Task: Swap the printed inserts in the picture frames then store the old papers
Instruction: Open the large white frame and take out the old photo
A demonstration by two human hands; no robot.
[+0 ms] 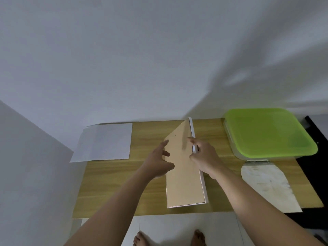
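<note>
A white picture frame [203, 185] lies face down in the middle of the wooden table [110, 189], its brown backing board [182, 183] upward and lifted at the far end. My left hand [158, 164] holds the board's left edge between thumb and fingers. My right hand [204, 157] grips the frame's right rim near a small white tab, forefinger stretched over the board. A blank white sheet of paper [104, 142] lies at the table's far left corner. A second printed sheet [268, 185], pale and worn-looking, lies at the right, hanging past the front edge.
A box with a lime-green lid [269, 132] stands at the far right corner of the table. A white wall runs behind and to the left. My bare feet [170, 238] show on the tiled floor below the front edge.
</note>
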